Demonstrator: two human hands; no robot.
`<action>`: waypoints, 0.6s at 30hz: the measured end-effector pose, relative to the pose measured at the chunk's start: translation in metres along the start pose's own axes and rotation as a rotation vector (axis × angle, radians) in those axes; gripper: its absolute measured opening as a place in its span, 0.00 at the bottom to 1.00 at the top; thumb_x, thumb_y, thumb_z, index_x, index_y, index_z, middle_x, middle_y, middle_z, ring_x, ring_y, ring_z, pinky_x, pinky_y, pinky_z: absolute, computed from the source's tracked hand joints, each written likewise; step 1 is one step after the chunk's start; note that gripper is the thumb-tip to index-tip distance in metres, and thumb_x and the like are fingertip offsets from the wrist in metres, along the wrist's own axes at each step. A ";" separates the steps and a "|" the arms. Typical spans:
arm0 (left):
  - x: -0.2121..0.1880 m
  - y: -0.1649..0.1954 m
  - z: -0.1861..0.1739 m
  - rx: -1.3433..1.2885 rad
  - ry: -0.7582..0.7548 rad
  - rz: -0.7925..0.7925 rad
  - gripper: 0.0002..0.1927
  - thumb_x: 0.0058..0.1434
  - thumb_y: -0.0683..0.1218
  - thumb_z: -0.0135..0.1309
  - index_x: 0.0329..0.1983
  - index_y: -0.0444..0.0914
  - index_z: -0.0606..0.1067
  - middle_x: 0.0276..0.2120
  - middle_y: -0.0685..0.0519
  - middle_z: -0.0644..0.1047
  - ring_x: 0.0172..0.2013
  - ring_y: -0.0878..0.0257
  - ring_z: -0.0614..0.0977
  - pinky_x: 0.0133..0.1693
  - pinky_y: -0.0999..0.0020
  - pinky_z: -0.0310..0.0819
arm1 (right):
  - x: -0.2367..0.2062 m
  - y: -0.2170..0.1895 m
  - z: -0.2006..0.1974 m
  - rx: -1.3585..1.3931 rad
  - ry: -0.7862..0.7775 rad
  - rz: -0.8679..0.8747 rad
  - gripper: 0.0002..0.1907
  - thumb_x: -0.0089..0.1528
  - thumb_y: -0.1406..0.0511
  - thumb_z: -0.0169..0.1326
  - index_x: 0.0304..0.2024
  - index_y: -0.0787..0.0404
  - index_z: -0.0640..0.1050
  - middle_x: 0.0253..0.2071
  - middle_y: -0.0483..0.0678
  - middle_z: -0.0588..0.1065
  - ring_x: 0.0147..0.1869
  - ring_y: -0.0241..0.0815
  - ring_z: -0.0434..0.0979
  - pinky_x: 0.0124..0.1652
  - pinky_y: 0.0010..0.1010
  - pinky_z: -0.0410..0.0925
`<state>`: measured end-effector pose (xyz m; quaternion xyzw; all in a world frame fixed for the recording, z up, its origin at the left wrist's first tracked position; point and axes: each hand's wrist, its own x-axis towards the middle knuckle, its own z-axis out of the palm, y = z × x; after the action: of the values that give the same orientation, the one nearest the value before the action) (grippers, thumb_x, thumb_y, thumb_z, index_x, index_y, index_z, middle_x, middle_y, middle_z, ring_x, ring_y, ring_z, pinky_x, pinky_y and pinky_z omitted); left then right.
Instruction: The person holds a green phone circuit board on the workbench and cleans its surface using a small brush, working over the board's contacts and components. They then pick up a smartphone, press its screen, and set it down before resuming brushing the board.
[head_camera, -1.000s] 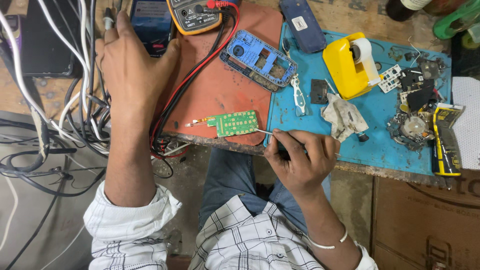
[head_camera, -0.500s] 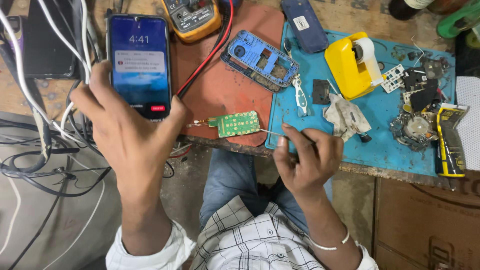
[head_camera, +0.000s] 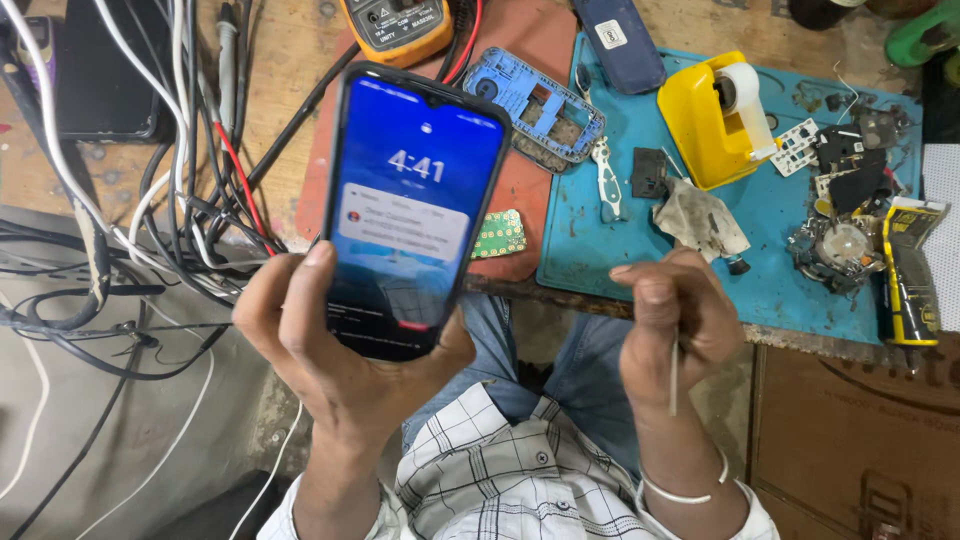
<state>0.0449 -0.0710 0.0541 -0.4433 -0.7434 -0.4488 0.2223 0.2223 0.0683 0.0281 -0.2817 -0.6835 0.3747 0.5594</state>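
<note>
The wooden tabletop (head_camera: 290, 40) stretches across the far side, worn and scuffed, with a blue mat (head_camera: 770, 215) on its right and a tangle of cables (head_camera: 150, 230) at left. Nearest the camera, the left hand (head_camera: 340, 360) grips a glossy dark smartphone (head_camera: 415, 205), held upright with its screen lit blue; the step in hand looks like checking that screen. A yellow tape dispenser (head_camera: 710, 120) and a blue plastic phone frame (head_camera: 535, 105) lie far off. A small green circuit board (head_camera: 500, 235) peeks out beside the phone. The right hand (head_camera: 675, 320) pinches a thin metal probe (head_camera: 673, 375), tip pointing down.
</note>
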 end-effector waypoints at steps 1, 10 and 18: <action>-0.002 0.004 -0.001 -0.017 -0.007 0.018 0.48 0.49 0.49 0.75 0.67 0.40 0.58 0.56 0.44 0.62 0.56 0.50 0.69 0.54 0.58 0.69 | 0.002 -0.006 -0.004 0.051 -0.038 0.086 0.26 0.72 0.48 0.56 0.40 0.65 0.78 0.32 0.47 0.74 0.33 0.32 0.66 0.34 0.24 0.59; -0.025 0.029 -0.008 -0.402 -0.242 0.156 0.49 0.47 0.52 0.76 0.68 0.44 0.60 0.55 0.43 0.67 0.47 0.52 0.79 0.46 0.60 0.79 | 0.019 -0.048 -0.051 0.352 -0.245 0.428 0.40 0.66 0.46 0.58 0.60 0.78 0.76 0.33 0.48 0.72 0.33 0.29 0.68 0.36 0.20 0.60; -0.017 0.037 -0.016 -0.571 -0.578 0.297 0.47 0.45 0.54 0.71 0.69 0.45 0.65 0.56 0.41 0.71 0.47 0.46 0.80 0.45 0.55 0.79 | 0.009 -0.055 -0.120 -0.084 -0.452 0.776 0.26 0.57 0.59 0.64 0.47 0.78 0.80 0.40 0.57 0.83 0.42 0.38 0.80 0.46 0.30 0.72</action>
<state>0.0842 -0.0847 0.0670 -0.6968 -0.5492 -0.4567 -0.0644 0.3391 0.0682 0.0897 -0.4507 -0.6470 0.5808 0.2021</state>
